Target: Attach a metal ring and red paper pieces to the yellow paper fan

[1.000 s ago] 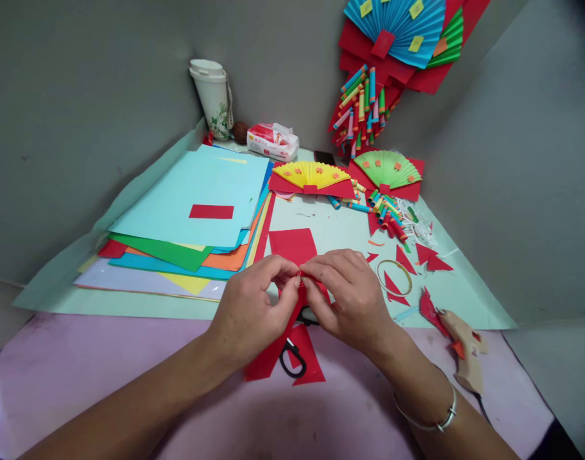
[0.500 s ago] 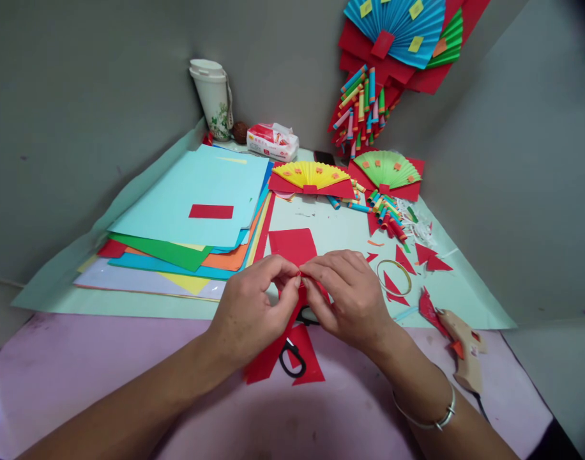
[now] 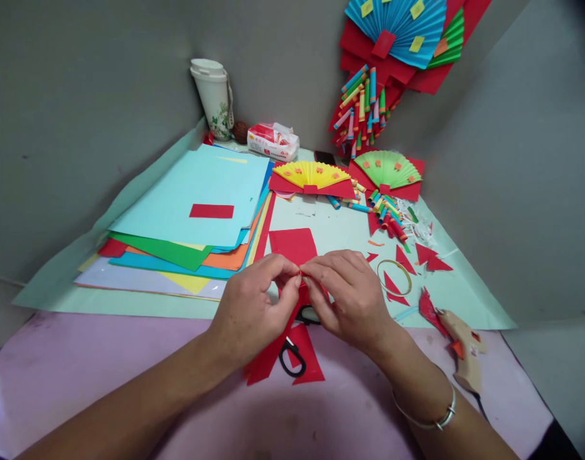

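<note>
My left hand (image 3: 257,300) and my right hand (image 3: 352,300) meet at the centre with thumb and fingertips pinched together. Between them is a small piece of red paper (image 3: 301,273), mostly covered by the fingers. A red paper rectangle (image 3: 292,244) lies on the table just beyond my hands. Under and in front of them are red paper offcuts (image 3: 310,358) and scissors (image 3: 292,369); the black handle loops show, while the blades are largely hidden. A silver bangle circles my right wrist.
At left lies a stack of coloured paper (image 3: 191,185). Behind stand a yellow fan (image 3: 311,172), a green fan (image 3: 387,167), a cup (image 3: 211,96) and a tissue pack (image 3: 273,142). At right are a roll of tape (image 3: 406,278), red scraps (image 3: 433,259) and a glue gun (image 3: 465,348).
My hands stay nearly in place, fingertips still pinching the red paper with only a slight shift. Nothing else has visibly moved.
</note>
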Available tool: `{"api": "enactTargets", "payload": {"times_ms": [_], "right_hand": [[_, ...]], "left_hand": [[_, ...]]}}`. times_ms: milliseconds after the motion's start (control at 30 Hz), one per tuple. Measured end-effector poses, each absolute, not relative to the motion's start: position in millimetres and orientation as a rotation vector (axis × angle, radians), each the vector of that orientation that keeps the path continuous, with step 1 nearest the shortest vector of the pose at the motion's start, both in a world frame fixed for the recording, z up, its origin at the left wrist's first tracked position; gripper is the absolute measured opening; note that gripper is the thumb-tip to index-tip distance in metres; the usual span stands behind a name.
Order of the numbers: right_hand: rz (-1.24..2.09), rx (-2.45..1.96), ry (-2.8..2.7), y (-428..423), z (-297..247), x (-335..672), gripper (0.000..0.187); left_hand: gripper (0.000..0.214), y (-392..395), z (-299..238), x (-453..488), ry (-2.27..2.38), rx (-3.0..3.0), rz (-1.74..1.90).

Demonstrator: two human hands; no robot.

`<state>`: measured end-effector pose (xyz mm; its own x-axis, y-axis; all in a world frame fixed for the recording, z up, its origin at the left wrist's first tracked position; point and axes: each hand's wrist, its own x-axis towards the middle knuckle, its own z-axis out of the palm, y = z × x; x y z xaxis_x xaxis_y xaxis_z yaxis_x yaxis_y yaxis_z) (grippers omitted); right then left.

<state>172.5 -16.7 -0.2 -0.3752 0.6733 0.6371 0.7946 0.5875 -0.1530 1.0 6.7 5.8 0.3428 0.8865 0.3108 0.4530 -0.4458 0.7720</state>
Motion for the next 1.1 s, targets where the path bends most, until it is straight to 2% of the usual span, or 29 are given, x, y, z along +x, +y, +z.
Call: {"api": "enactTargets", "payload": {"times_ms": [1100], "right_hand": [[-0.195,-1.137,-2.167,-14.6,1.4,177.0,0.015]], "left_hand": [[0.007,7.5,-0.1,-0.6,1.137,2.09,0.986]]}}
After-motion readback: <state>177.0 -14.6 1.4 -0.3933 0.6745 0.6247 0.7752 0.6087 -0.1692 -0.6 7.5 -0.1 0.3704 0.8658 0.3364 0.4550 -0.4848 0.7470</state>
